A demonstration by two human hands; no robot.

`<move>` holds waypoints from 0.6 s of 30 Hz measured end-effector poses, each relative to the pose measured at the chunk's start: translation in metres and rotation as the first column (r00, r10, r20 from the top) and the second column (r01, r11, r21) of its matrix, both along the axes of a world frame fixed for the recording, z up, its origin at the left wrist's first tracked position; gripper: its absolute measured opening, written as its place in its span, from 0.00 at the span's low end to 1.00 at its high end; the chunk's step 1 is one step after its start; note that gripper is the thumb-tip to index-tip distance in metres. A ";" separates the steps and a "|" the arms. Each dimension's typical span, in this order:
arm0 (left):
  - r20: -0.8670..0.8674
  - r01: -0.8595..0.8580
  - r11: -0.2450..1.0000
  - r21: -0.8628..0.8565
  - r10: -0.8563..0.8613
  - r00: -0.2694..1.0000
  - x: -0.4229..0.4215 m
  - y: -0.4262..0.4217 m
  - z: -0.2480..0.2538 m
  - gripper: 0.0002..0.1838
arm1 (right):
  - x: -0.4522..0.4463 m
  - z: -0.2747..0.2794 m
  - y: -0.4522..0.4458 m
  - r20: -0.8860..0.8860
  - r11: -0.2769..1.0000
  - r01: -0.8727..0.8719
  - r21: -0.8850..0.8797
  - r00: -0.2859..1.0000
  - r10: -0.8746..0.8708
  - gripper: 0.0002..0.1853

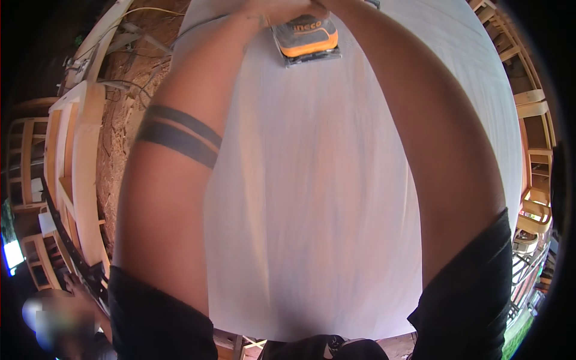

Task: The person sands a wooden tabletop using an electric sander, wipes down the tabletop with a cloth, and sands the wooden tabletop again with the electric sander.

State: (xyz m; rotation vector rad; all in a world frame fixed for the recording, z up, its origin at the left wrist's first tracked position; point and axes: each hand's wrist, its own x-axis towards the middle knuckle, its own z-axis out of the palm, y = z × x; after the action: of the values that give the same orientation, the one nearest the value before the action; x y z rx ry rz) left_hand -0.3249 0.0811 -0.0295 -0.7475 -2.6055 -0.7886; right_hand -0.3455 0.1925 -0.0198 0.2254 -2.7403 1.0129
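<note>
An orange and black power sander (307, 41) lies on a large pale board with whitish and light brown streaks (318, 180), near the top of the view. My left hand (291, 11) is over the sander's upper part, its fingers wrapped round it and partly cut off by the frame edge. My right forearm reaches the same spot from the right; the right hand is almost wholly beyond the top edge, so its fingers cannot be made out. The sander's base rests on the board.
Wood shavings (123, 150) and a cable (129, 84) lie left of the board. Pale wooden frames (84, 162) stand at the left, and more wooden pieces (534, 108) line the right. Another person (66, 324) is at the lower left.
</note>
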 end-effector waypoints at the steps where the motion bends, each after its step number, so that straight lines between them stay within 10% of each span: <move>1: -0.047 0.004 0.999 -0.032 -0.005 0.999 0.010 -0.001 -0.004 0.23 | 0.010 -0.004 -0.002 -0.025 1.000 0.002 -0.002 1.000 -0.002 0.37; 8: -0.337 0.017 0.991 -0.135 -0.062 0.940 0.080 -0.001 -0.029 0.24 | 0.091 -0.001 0.008 -0.085 0.998 -0.053 0.028 0.995 0.055 0.34; 12: 0.053 -0.195 0.927 -0.319 0.223 0.973 0.129 0.007 -0.002 0.23 | 0.124 -0.004 0.009 -0.116 0.995 -0.085 -0.058 0.990 0.078 0.31; 15: 0.370 -0.279 0.958 -0.061 0.281 0.885 0.187 0.018 0.005 0.24 | 0.137 -0.048 0.013 -0.365 0.940 -0.173 0.294 0.888 0.278 0.28; 18: 0.384 -0.303 0.942 -0.144 0.335 0.861 0.234 0.024 0.002 0.23 | 0.212 0.000 0.022 0.182 0.981 -0.172 0.095 0.971 0.152 0.31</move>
State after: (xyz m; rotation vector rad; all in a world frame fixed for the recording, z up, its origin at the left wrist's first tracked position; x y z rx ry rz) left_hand -0.0914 0.1046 -0.0271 -0.1593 -3.0302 -0.8085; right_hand -0.1336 0.2149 -0.0202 0.4031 -2.9818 0.9632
